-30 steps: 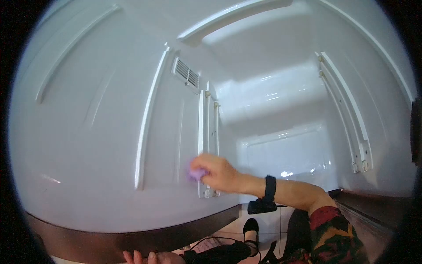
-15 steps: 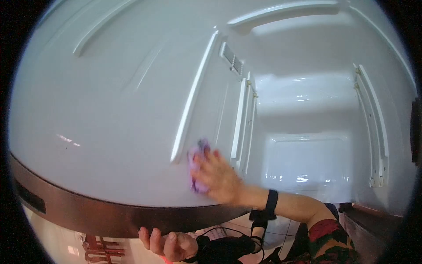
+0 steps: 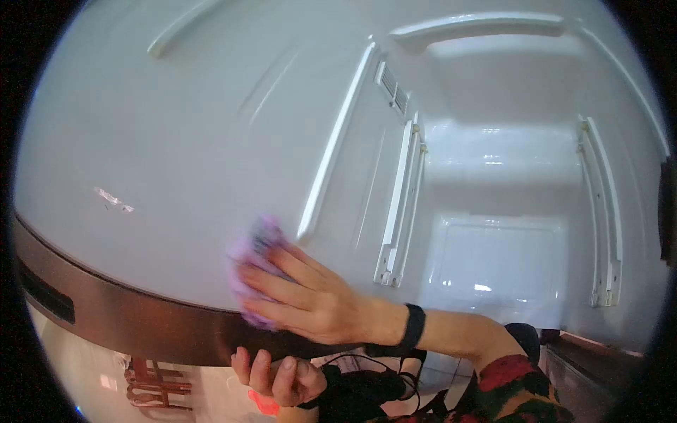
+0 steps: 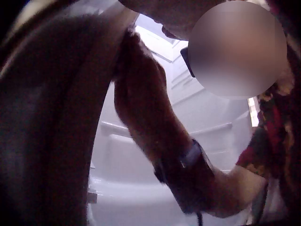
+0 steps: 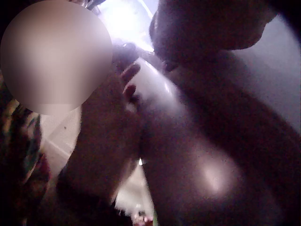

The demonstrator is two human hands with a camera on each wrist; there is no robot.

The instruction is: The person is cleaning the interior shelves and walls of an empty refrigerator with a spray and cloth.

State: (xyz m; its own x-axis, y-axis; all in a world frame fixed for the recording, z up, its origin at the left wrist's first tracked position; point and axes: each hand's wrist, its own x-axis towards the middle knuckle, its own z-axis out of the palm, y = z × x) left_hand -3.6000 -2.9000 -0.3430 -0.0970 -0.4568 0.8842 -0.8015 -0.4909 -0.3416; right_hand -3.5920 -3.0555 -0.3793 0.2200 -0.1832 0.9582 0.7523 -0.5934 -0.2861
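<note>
In the head view, my right hand lies over a crumpled purple cloth, its fingers extended and spread, pressing it on the glossy white panel at the brown rim. The thumb is hidden. Below that rim my left hand has its palm up and fingers loosely bent, with nothing visible in it; whether its fingertips touch the rim is unclear. In the right wrist view, the left hand's fingers show beside the rim's shiny outer face. The left wrist view shows the right forearm, dark.
A deep white recess is on the right, with slotted rails on its left wall and more rails on its right. A vent lies above the left rails. Reddish-brown wooden furniture stands beyond the rim at lower left.
My right hand has moved the cloth left, from beside the left rails to the brown rim, and its fingers have spread out over it. The left hand has come further into view.
</note>
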